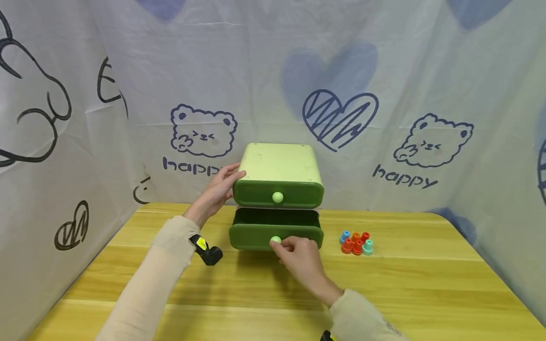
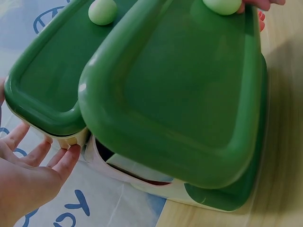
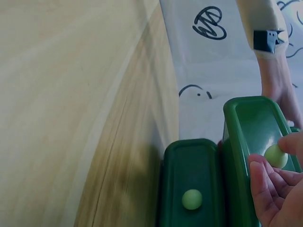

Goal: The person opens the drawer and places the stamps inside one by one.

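A small cabinet with a pale green top and dark green drawers stands at the back of the table. Its middle drawer is pulled out, its inside partly visible from the head. My right hand pinches this drawer's round pale green knob between thumb and fingers. My left hand rests against the cabinet's left side by the top drawer, thumb near the upper edge, fingers fairly straight. Top and bottom drawers are closed; the bottom drawer shows in the right wrist view, hidden from the head.
Several small red, orange, blue and teal peg-like pieces stand grouped on the wooden table, right of the cabinet. A white cloth with printed hearts and bears hangs behind and at the sides.
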{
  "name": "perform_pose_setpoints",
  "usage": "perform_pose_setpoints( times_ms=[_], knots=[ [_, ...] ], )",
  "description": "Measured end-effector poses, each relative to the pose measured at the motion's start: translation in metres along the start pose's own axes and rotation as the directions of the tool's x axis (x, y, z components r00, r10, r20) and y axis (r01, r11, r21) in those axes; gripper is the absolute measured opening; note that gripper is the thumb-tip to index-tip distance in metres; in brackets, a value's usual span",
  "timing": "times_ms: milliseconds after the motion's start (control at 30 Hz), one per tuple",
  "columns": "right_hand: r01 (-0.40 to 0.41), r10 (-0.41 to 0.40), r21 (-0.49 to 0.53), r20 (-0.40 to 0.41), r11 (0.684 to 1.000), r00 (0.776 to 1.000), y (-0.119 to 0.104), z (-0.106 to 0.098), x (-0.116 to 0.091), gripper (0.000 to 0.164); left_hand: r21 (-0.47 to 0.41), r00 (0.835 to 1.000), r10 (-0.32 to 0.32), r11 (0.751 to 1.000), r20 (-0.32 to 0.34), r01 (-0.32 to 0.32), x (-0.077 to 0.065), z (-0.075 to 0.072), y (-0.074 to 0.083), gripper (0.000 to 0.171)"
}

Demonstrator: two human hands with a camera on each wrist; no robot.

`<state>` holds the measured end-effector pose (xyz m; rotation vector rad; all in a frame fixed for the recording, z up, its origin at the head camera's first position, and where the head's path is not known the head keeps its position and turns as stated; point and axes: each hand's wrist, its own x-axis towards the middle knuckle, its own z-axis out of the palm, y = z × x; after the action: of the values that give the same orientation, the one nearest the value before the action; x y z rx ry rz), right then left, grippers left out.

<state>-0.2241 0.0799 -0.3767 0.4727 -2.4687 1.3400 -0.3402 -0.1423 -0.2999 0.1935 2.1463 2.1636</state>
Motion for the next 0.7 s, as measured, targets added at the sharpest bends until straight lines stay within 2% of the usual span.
perform_pose_setpoints(
  times_ms=[167,500,700],
  knots=[
    [0.001,-0.001,0.0,0.007,1.0,1.0,-0.005,0.0,-0.007,0.028,0.0,1.0,-0.006,1.0,0.008,0.006,0.0,0.0,0.001,0.065],
    [-0.092,0.088,0.09,0.047,0.992,0.995,-0.007,-0.005,-0.024,0.026,0.007,1.0,-0.011,1.0,0.008,0.011,0.001,-0.001,0.0,0.068],
    [-0.118,0.111,0.118,0.061,0.986,0.992,-0.008,-0.006,-0.031,0.027,0.003,1.0,-0.01,1.0,0.012,0.01,0.001,-0.002,0.001,0.068]
  ],
)
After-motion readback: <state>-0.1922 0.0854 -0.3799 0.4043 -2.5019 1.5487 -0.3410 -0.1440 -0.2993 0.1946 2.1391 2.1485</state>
